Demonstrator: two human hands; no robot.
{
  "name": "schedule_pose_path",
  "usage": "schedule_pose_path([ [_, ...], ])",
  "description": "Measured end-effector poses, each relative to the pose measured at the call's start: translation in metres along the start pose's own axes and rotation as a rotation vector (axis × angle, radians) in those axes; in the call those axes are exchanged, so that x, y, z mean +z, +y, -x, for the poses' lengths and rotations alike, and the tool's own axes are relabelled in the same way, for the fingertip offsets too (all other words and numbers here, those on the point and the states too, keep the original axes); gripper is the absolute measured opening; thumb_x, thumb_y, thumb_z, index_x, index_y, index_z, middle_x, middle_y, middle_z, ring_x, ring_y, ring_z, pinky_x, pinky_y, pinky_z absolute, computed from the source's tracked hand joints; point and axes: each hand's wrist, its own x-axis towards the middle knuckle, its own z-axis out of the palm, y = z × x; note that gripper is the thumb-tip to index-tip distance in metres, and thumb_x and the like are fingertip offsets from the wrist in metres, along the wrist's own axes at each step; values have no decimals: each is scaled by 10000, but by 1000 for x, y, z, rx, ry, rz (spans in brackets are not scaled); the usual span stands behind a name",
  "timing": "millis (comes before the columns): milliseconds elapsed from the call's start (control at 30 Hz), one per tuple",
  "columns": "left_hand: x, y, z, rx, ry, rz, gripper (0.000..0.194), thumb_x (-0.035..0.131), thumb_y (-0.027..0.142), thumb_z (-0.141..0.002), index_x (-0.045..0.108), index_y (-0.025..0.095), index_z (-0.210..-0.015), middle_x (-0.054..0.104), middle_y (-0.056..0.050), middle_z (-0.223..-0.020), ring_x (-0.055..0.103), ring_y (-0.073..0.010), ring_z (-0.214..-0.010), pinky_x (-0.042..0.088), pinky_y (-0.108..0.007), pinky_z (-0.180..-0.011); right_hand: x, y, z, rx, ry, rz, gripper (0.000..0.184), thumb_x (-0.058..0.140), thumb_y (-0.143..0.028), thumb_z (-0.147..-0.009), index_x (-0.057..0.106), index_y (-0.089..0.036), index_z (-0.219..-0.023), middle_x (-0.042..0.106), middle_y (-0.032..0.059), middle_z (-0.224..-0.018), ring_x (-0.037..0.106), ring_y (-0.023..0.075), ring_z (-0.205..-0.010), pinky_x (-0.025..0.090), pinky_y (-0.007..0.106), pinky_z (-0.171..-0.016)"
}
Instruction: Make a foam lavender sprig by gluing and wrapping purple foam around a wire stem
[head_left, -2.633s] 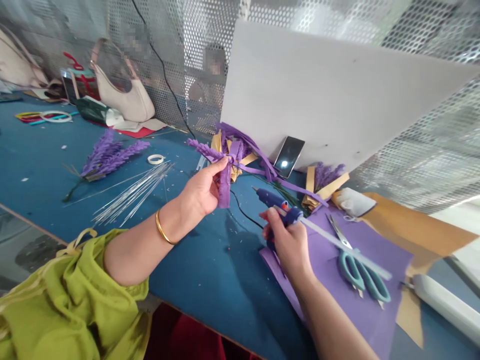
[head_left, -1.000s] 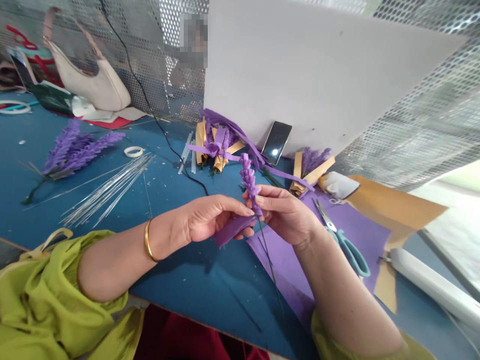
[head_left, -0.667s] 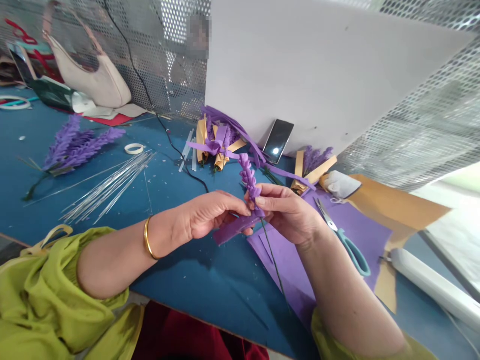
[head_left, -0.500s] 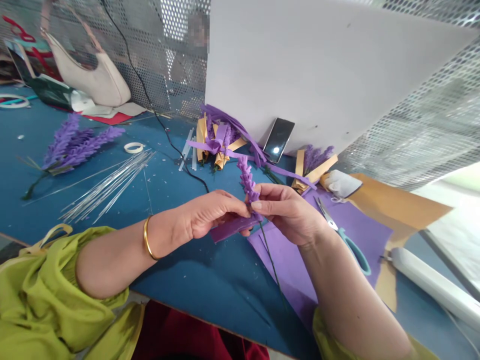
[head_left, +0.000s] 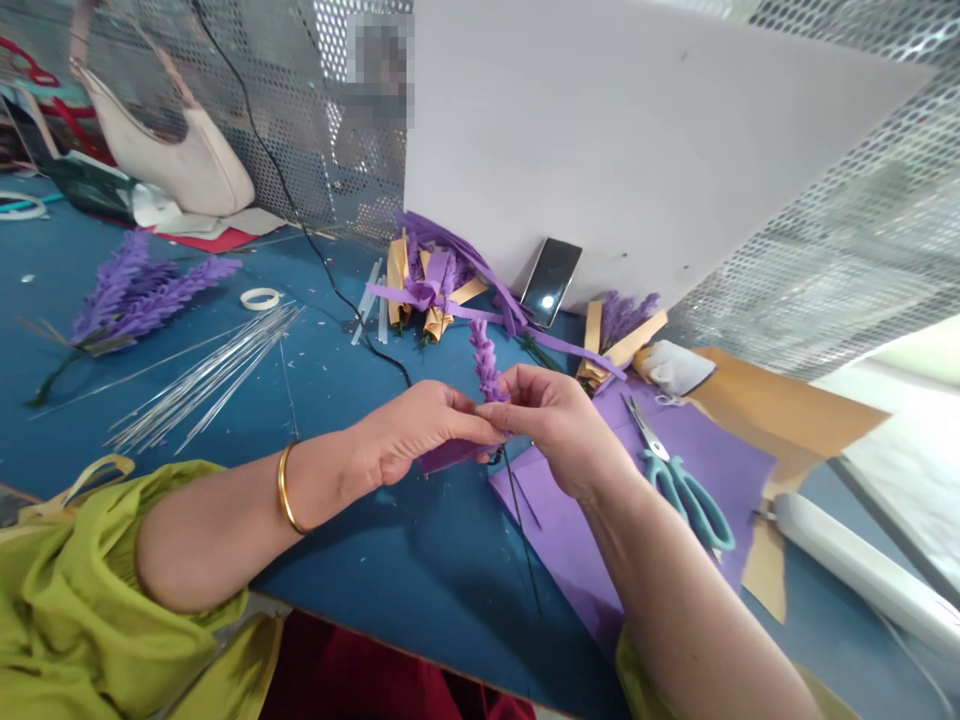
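Note:
Between my hands, above the table's front part, stands a purple lavender flower point(head_left: 484, 358) with its curly tip up. Its thin green stem point(head_left: 523, 530) slants down toward the table. My left hand point(head_left: 427, 425) is closed on a purple strip point(head_left: 450, 457), which runs to the base of the flower. My right hand point(head_left: 551, 415) pinches the flower's base between thumb and fingers, touching the left fingertips. The exact spot where strip and stem meet is hidden behind the fingers.
Scissors point(head_left: 686, 490) lie on purple sheets point(head_left: 577, 540) at the right, beside a white glue gun point(head_left: 862, 560). Wires point(head_left: 217, 370), a tape roll point(head_left: 260, 299) and finished lavender point(head_left: 135, 295) are at the left. A phone point(head_left: 551, 280) leans against the white board point(head_left: 637, 130).
My hands have turned slightly around the flower's base, and less of the purple strip shows. The stem's lower end has swung left. The view has shifted a little, uncovering more of the scissors.

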Motion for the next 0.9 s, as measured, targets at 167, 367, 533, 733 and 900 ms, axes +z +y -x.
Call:
schedule_pose_path([
  [167, 1, -1, 1, 17, 53, -80, 141, 761, 228, -672, 700, 160, -565, 615, -16, -553, 475, -99, -482, 321, -248, -493, 0, -1, 0, -2, -4, 7, 324, 828, -293, -616, 525, -204, -683, 565, -63, -544, 576, 123, -479, 450, 259, -511],
  [367, -2, -3, 0, 36, -17, -67, 80, 767, 252, -686, 747, 180, -658, 669, -28, -640, 543, -129, -566, 391, -259, -566, -10, -4, 0, -9, -229, -48, 240, 798, -344, -715, 647, -173, -789, 637, -22, -661, 623, 131, -570, 511, 271, -603],
  [533, -3, -4, 0, 70, -72, -33, 84, 766, 263, -707, 760, 180, -701, 705, -48, -746, 620, -157, -726, 455, -267, -714, -19, -1, -4, -7, -241, -128, 180, 785, -319, -736, 713, -178, -820, 648, -16, -697, 556, 90, -590, 474, 210, -594],
  [733, 2, -4, 2, 38, -87, 162, 63, 786, 195, -656, 742, 153, -675, 686, -52, -717, 625, -155, -684, 489, -303, -740, -28, 11, -9, 36, -317, -240, 319, 808, -382, -701, 744, -205, -958, 732, 30, -871, 613, 130, -651, 523, 260, -626],
  [900, 4, -5, 2, 31, -119, 221, 57, 788, 169, -657, 750, 131, -678, 662, -40, -675, 633, -152, -674, 499, -301, -744, -30, 20, -12, 8, -370, -305, 324, 822, -332, -701, 750, -204, -990, 727, 6, -846, 594, 89, -586, 506, 219, -578],
])
